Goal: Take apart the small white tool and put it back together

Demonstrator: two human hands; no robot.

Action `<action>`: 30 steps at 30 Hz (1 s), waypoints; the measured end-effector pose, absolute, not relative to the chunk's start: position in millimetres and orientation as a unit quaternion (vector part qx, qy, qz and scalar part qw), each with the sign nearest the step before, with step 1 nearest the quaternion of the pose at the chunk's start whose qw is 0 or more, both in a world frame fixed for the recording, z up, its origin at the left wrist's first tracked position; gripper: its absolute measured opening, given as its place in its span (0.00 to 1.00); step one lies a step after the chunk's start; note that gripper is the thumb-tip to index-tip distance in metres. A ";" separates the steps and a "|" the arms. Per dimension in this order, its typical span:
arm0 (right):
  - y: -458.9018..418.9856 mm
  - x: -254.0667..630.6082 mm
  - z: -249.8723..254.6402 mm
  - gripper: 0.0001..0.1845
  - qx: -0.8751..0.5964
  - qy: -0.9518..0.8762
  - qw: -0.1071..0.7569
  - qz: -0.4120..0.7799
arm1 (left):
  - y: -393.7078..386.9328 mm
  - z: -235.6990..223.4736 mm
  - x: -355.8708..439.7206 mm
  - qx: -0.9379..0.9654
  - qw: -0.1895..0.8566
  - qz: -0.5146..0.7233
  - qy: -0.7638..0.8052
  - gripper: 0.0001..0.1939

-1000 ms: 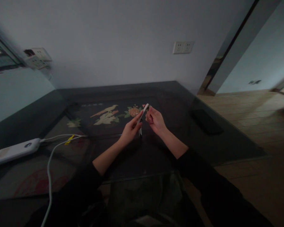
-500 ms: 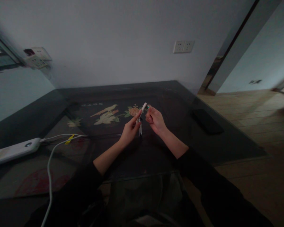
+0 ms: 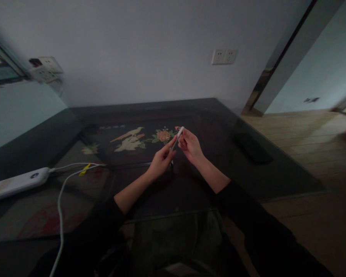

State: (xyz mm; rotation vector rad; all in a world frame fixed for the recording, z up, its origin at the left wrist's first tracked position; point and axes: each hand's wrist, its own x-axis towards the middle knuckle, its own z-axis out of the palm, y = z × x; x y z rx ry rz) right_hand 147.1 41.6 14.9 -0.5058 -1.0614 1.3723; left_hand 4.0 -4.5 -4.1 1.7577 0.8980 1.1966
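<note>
My left hand (image 3: 160, 159) is closed around a slim white object (image 3: 179, 134) with a rounded upper end, tilted up to the right above the table. Its kind is too dim and small to tell. A thin piece shows just below my left fingers. Close by on the right, my right hand (image 3: 190, 145) has its fingers curled in a pinch at the white object's upper end. Whatever is between those fingertips is hidden.
The dark glossy table (image 3: 202, 188) bears a bird-and-flower picture (image 3: 129, 140). At left lie a white power strip (image 3: 20, 184) and a white cable (image 3: 60, 207) with a yellow tag (image 3: 84, 169). A black flat object (image 3: 252, 148) lies at right. Wall sockets (image 3: 224, 57) are behind.
The white object's upper end shifted left, then back right against my right fingers. A small green bit by my right fingertips half a second ago is now hidden. My left hand moved slightly right.
</note>
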 end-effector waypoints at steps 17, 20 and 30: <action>44.6 146.5 12.3 0.23 -0.217 -0.469 0.619 0.591 | 6.1 -5.9 -3.9 0.683 0.374 0.498 0.382 0.29; 44.4 146.5 12.6 0.23 -0.228 -0.464 0.619 0.591 | 5.0 -6.8 -3.1 0.692 0.357 0.497 0.382 0.29; 43.7 146.7 12.1 0.21 -0.213 -0.461 0.622 0.596 | -1.7 -5.4 1.3 0.710 0.367 0.490 0.346 0.29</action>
